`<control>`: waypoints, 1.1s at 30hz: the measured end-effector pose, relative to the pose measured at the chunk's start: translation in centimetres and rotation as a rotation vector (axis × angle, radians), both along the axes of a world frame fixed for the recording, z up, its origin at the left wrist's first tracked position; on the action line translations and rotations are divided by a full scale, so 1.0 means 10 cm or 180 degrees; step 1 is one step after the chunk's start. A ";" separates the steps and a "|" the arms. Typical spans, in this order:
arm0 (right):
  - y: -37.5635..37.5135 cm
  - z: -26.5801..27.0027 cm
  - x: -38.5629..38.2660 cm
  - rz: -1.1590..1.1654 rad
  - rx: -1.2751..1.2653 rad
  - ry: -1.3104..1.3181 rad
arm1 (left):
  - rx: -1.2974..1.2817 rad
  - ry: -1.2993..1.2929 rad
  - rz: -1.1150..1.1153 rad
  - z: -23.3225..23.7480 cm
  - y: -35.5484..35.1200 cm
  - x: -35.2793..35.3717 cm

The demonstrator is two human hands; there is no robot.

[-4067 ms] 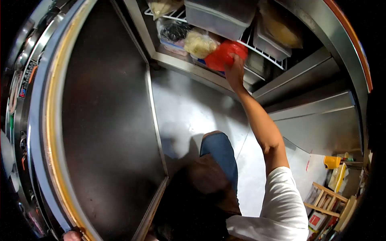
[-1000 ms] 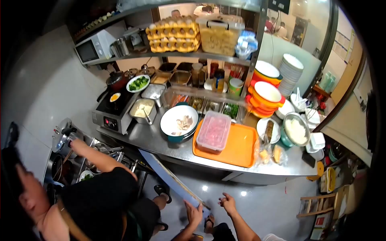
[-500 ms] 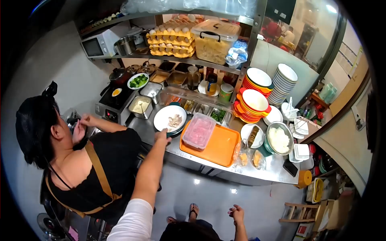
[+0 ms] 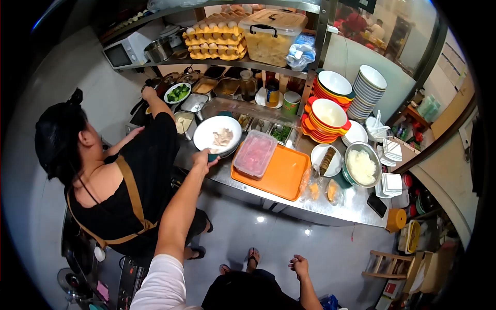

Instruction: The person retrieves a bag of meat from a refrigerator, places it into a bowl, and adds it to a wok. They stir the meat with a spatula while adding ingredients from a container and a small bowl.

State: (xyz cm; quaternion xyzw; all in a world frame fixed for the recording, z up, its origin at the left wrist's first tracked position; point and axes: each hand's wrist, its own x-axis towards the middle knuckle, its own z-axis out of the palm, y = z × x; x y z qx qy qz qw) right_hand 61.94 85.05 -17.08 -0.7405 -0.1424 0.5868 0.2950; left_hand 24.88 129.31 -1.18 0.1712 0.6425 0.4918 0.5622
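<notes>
My left hand [image 4: 202,161] is closed around the dark green handle of a white bowl [image 4: 204,135] near the counter's front edge. Pale meat slices [image 4: 222,137] lie in the bowl, which looks raised and a little tilted. Just right of it, a lidded plastic tub [image 4: 254,154] of pink contents stands on an orange tray [image 4: 290,178]. My right hand [image 4: 299,266] hangs low over the floor, away from the counter, fingers loosely bent and apart, holding nothing.
A co-worker [image 4: 116,181] in black stands close on the left, reaching across the stove toward a pan. Left of my bowl are a plate of greens [image 4: 177,93] and food pans. Stacked bowls [image 4: 326,116], a bowl of white shreds [image 4: 361,165] and a phone [image 4: 377,204] occupy the right side.
My left hand has gone from touching the bowl's handle to gripping it, and the bowl has shifted and risen slightly. The co-worker's arm has stretched over the stove. My right hand's fingers have curled somewhat.
</notes>
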 end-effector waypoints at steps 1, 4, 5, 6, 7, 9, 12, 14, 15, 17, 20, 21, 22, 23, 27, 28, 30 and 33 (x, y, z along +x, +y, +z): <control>0.09 0.02 -0.04 0.0020 0.0015 0.0011 | 0.0076 -0.0090 -0.0137 0.01 -0.15 0.02; 0.30 0.05 -0.15 0.0308 0.0179 -0.0012 | 0.0119 0.0020 -0.0416 0.12 -0.74 0.15; 0.36 0.07 -0.19 0.0387 0.0361 0.0021 | 0.0328 0.0002 -0.0603 0.01 -0.97 0.15; 0.44 0.09 -0.24 0.0469 0.0549 0.0061 | 0.0316 0.0126 -0.0629 0.06 -1.25 0.22; 0.52 0.16 -0.31 0.0524 0.0553 0.0076 | 0.0510 0.0103 -0.0630 0.00 -1.54 0.26; 0.69 0.39 -0.51 0.0676 0.1059 0.0336 | 0.0372 0.0058 -0.0563 -0.15 -2.16 0.25; 0.88 0.84 -0.86 0.0695 0.1158 0.0849 | 0.0216 -0.0040 -0.0682 -0.27 -3.14 0.12; 0.86 0.85 -1.04 0.0784 0.1186 0.1141 | 0.0111 -0.0007 -0.0739 -0.37 -3.80 -0.02; 0.83 0.91 -1.13 0.0878 0.1126 0.1145 | -0.0052 -0.0283 -0.0600 -0.30 -4.09 -0.09; 0.69 1.09 -1.40 0.1887 0.1259 0.0179 | 0.0045 0.0378 -0.0402 -0.74 -4.78 -0.33; 0.25 0.97 -1.95 0.2711 0.1235 0.0380 | -0.0383 0.0460 -0.0256 -0.30 -5.51 -0.73; 0.08 1.06 -2.18 0.2891 0.1123 0.0427 | -0.0224 0.1450 -0.0466 -0.59 -5.88 -0.93; -0.06 1.21 -2.44 0.3183 0.1059 0.0521 | -0.0035 0.1768 -0.0406 -0.62 -6.22 -1.07; -0.17 1.30 -2.72 0.3469 0.1047 0.0612 | 0.0188 0.2120 -0.0345 -0.62 -6.45 -1.26; -0.66 1.45 -3.77 0.4146 0.0939 0.0646 | -0.0529 0.0089 0.0584 0.07 -7.32 -1.82; -0.80 1.46 -4.06 0.4341 0.0998 0.0717 | -0.0458 -0.0235 0.0761 0.17 -7.55 -1.93; -1.05 1.48 -4.64 0.4679 0.1392 0.0963 | -0.0198 -0.0988 0.1010 0.15 -8.04 -2.22; -1.32 1.46 -5.38 0.5540 0.1367 0.1014 | 0.0166 -0.1577 0.1436 0.14 -8.63 -2.49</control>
